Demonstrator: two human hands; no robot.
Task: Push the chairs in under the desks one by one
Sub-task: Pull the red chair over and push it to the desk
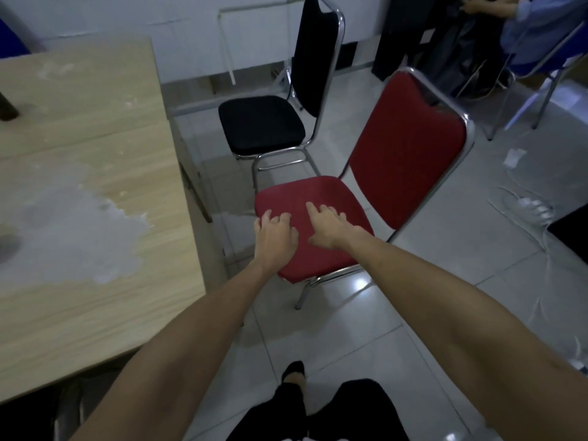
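A person leans over a red chair [366, 186] with both bare arms stretched forward. The left hand [276, 237] lies on the near left part of the red seat, fingers spread and bent over the cushion, gripping nothing. The right hand [331, 226] lies flat just beside it on the middle of the seat, fingers spread and pointing away from the person. The red chair stands on the tiled floor [445, 265] just beside the wooden counter [79, 186], its seat clear of the counter's edge and its backrest on the side away from the counter. A black chair [270, 125] stands just behind it, also outside the counter. The counter's surface shows a pale worn patch [73, 230]. At the top right, another person's arm and blue sleeve [541, 23] appear beside a 3rd chair's metal legs [541, 100].
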